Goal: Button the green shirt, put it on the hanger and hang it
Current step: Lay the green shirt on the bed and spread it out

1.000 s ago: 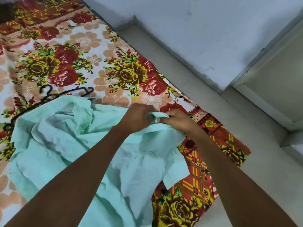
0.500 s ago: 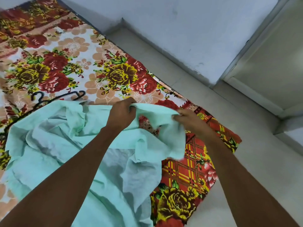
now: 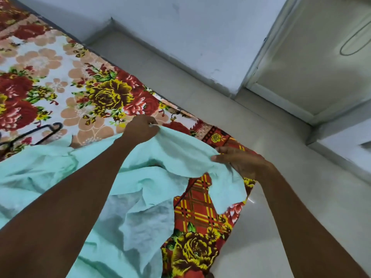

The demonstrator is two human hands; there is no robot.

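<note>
Hands both on the crumpled pale green cotton shirt [image 3: 140, 197], which lies spread over a floral bedsheet [image 3: 60, 77] patterned in red, yellow and peach on the floor. Left hand [image 3: 140, 128] reaches forward, fingers curled, pinching the far edge of the cloth and lifting it slightly off the sheet. Right hand [image 3: 241, 161] pinches the same edge further to the right, thumb on top, fingers underneath; each grip closed on fabric. Edge stretches between the two hands in a loose arc, a gap under it showing the sheet's red and yellow checked border [image 3: 196, 203]. Buttons not discernible in the folds. Thin black hanger [image 3: 38, 133] lies on the sheet at the left, just beyond the shirt, partly covered by it. Pale tiled floor [image 3: 261, 197] runs along the right of the sheet; grey wall [image 3: 180, 37] and a door frame [image 3: 267, 47] beyond
</note>
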